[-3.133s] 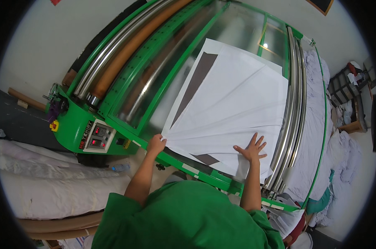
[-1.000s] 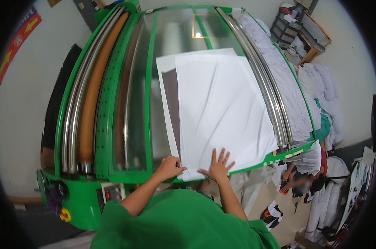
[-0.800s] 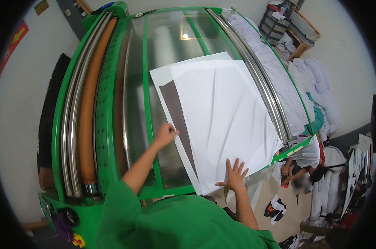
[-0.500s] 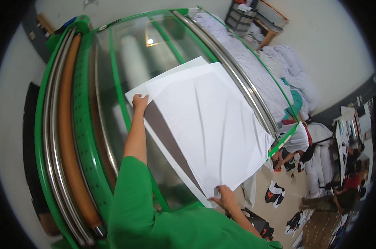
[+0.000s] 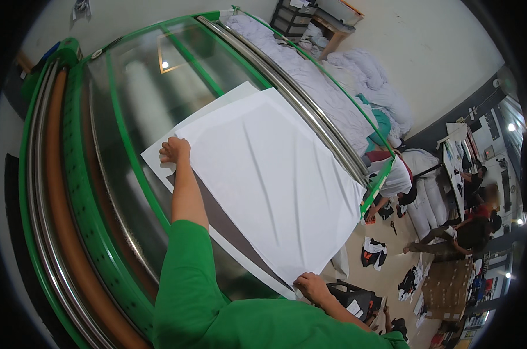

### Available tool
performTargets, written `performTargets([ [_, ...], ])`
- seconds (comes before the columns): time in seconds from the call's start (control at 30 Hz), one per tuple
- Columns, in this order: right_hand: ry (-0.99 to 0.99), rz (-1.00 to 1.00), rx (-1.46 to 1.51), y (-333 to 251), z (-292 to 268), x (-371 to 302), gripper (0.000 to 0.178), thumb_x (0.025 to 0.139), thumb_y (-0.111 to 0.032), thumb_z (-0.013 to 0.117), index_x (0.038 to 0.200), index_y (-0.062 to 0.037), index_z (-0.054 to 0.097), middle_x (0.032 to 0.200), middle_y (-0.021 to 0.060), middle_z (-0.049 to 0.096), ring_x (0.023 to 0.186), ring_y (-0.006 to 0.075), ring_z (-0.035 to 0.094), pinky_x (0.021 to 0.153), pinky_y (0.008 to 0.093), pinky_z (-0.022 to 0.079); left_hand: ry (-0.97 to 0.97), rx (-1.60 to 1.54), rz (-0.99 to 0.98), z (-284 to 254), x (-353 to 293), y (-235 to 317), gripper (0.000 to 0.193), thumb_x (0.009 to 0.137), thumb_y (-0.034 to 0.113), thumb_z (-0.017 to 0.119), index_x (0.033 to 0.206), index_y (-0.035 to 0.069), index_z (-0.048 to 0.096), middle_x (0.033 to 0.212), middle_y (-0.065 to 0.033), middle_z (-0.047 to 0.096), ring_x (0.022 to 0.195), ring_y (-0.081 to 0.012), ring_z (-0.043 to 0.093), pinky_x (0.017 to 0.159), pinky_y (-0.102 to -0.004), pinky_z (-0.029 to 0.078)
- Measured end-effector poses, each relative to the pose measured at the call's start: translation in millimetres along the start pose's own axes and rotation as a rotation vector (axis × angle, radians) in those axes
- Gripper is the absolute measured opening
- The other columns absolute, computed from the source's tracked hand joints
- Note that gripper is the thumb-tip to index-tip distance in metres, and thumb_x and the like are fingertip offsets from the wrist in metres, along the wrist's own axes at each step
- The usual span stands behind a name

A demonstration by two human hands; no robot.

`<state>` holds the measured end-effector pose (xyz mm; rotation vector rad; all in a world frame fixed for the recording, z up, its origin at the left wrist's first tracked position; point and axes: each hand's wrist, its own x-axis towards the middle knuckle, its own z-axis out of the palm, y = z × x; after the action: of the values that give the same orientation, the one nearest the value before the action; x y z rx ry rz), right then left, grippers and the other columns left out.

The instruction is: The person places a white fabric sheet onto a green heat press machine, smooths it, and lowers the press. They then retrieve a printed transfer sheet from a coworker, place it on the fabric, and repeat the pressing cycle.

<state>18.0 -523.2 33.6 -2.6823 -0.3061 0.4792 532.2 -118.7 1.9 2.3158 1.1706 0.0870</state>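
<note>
Two hands (image 5: 175, 150) — one white cloth (image 5: 275, 180)

Left hand (image 5: 174, 151), fingers curled, at upper-left corner of white cloth (image 5: 275, 186); right hand (image 5: 313, 288) at its lowest corner, bottom centre. Both grips unclear. Dark strip (image 5: 223, 222) along cloth's left edge. Orange roller (image 5: 54, 174), far left.

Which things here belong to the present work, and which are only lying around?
In use: left hand, right hand, white cloth, partly covered sheet with dark panel, green machine underneath.

Apparently just lying about: black-and-white fabric on the floor, heaped pale cloth, teal cloth.
</note>
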Motion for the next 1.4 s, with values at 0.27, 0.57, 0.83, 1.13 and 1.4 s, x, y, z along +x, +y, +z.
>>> performTargets([
  [0.27,0.048,0.024,-0.005,-14.5,-5.1,2.7,0.014,0.089,-0.025,0.074,0.096,-0.0128,0.072,0.098,0.0088,0.066,0.093,0.0332,0.065,0.080,0.0445,0.055,0.004,-0.220,0.080,-4.7,25.2,-24.9,0.027,0.088,0.026,0.065,0.108,0.011,0.075,0.115,-0.0164,0.075,0.106,-0.0398,0.070,0.095,-0.0540,0.050],
  [0.57,-0.003,0.053,-0.048,-13.6,-0.1,5.9,0.021,0.090,-0.032,0.076,0.096,-0.0129,0.070,0.098,0.0081,0.063,0.096,0.0318,0.063,0.081,0.0459,0.051,-0.102,-1.030,0.134,27.8,112.3,-135.7,0.027,0.089,0.019,0.072,0.102,-0.004,0.069,0.092,-0.0146,0.075,0.083,-0.0243,0.068,0.078,-0.0377,0.053],
  [0.83,0.080,0.002,-0.081,-18.2,4.7,-1.5,0.022,0.091,-0.034,0.075,0.104,-0.0175,0.070,0.104,0.0031,0.065,0.100,0.0274,0.062,0.085,0.0430,0.048,-0.248,-1.403,-0.139,25.4,131.3,-158.5,0.032,0.089,0.026,0.071,0.102,-0.003,0.067,0.095,-0.0082,0.068,0.086,-0.0240,0.063,0.082,-0.0348,0.051],
  [1.13,0.002,-0.022,0.075,-0.4,4.7,4.3,0.018,0.088,-0.029,0.076,0.095,-0.0129,0.072,0.099,0.0045,0.068,0.098,0.0308,0.065,0.082,0.0458,0.052,-0.116,-0.486,0.201,-23.4,96.4,-133.1,0.040,0.074,0.013,0.090,0.102,-0.008,0.071,0.096,-0.0164,0.076,0.090,-0.0296,0.074,0.073,-0.0430,0.059],
  [1.4,-0.007,0.034,0.148,-8.6,-4.1,0.9,0.021,0.087,-0.029,0.080,0.090,-0.0096,0.073,0.102,0.0101,0.068,0.099,0.0338,0.065,0.086,0.0456,0.054,-0.322,-0.549,0.106,-48.2,92.6,-146.0,0.039,0.083,0.016,0.082,0.114,-0.002,0.068,0.092,-0.0142,0.074,0.073,-0.0292,0.073,0.053,-0.0422,0.059],
])
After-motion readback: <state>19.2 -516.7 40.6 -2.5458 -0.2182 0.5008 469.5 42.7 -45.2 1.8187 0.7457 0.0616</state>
